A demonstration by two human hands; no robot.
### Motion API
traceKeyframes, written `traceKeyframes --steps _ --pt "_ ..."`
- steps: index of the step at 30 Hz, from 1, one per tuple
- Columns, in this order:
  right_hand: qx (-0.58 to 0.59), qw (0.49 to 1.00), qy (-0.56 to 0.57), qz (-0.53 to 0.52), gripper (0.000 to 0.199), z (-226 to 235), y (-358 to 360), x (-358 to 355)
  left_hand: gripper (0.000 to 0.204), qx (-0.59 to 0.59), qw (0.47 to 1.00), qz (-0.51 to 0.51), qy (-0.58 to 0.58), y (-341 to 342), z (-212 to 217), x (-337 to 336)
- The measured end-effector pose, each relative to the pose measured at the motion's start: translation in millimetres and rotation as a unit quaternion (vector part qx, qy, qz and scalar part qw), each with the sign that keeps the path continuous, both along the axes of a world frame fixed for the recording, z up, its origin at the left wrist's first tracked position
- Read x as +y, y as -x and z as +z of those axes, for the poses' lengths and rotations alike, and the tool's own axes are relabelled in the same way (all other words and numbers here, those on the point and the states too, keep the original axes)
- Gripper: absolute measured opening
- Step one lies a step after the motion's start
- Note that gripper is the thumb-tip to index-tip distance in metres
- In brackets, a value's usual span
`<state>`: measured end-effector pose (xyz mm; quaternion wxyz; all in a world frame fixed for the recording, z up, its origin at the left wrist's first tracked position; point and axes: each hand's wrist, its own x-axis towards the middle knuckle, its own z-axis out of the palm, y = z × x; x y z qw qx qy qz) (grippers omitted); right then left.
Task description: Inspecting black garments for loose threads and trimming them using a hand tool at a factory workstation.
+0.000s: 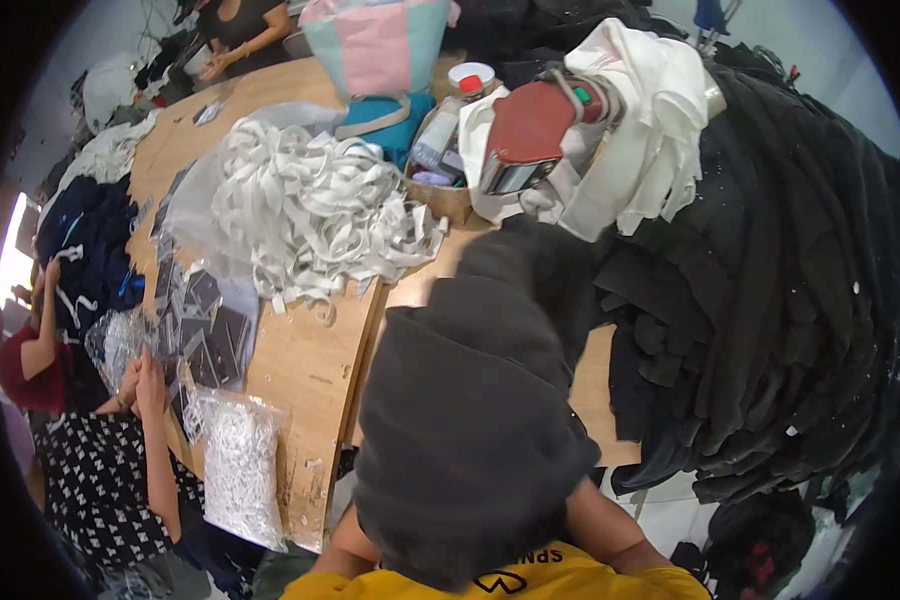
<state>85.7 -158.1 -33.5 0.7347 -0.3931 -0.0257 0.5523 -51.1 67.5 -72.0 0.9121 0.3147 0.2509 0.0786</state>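
Observation:
A large dark grey fleece garment [470, 380] hangs bunched in front of my chest, slightly blurred. Its upper end reaches over the table toward the dark pile at the right. From the lower edge my left forearm [348, 545] goes in behind the cloth. On the other side, my right forearm [608, 520] runs up to the garment's right edge. Both hands are covered by the fabric, so their fingers and grip do not show. Beyond the cloth lies the wooden table [305, 370], partly hidden by it.
White elastic strips [310, 200] heap on the table, near a bag of white cords [242, 465]. A red machine [535, 125] with white cloth stands behind a box of small items [440, 185]. Dark fabric [760, 280] piles at right. Co-workers [100, 470] are at left and far back.

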Motion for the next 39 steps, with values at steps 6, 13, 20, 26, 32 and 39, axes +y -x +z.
traceKeyframes --steps 6,13,20,26,32,39 --pt "-0.416 0.879 0.229 -0.033 0.058 -8.0 -54.4 18.1 0.075 0.030 0.997 0.045 -0.051 41.8 -43.7 -39.8" --pt "-0.028 0.971 0.212 -0.112 0.049 -22.9 -42.9 28.4 0.072 -0.109 0.977 0.156 -0.092 21.9 46.3 -14.7" --pt "0.094 0.984 0.146 -0.045 0.062 -46.7 6.7 -12.6 0.093 0.128 0.859 0.102 -0.485 24.8 62.6 -44.2" --pt "0.001 0.995 -0.082 0.051 0.090 -19.2 17.4 -25.5 0.062 0.073 0.676 0.052 -0.731 11.7 76.4 -70.9" --pt "-0.007 0.992 0.004 -0.124 0.071 8.5 38.0 -6.9 0.054 0.113 0.522 -0.054 -0.844 -1.3 112.7 -76.7" --pt "-0.068 0.929 -0.106 -0.347 0.057 33.5 38.2 -18.6 0.042 -0.223 0.691 -0.021 -0.687 -2.6 132.0 -45.2"
